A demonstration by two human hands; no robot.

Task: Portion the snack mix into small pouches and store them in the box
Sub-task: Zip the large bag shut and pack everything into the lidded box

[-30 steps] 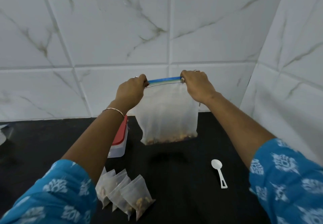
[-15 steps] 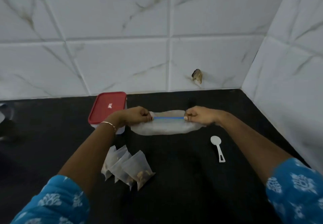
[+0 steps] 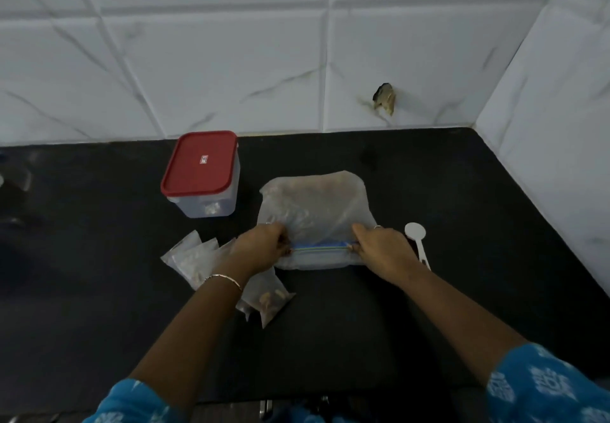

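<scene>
A large clear zip bag with some snack mix lies flat on the black counter, its blue zip strip toward me. My left hand pinches the strip's left end and my right hand pinches its right end. Several small filled pouches lie in a fanned pile to the left, partly under my left forearm. The clear box with a red lid stands shut at the back left. A white plastic spoon lies just right of my right hand.
The black counter meets white marble-look tiled walls at the back and right, forming a corner. A chipped hole shows in the back wall. The counter's front edge runs along the bottom of the view.
The bag, held up in the air a second ago, has come down and now lies flat on the counter. Both hands still grip the zip ends, now nearer to me.
</scene>
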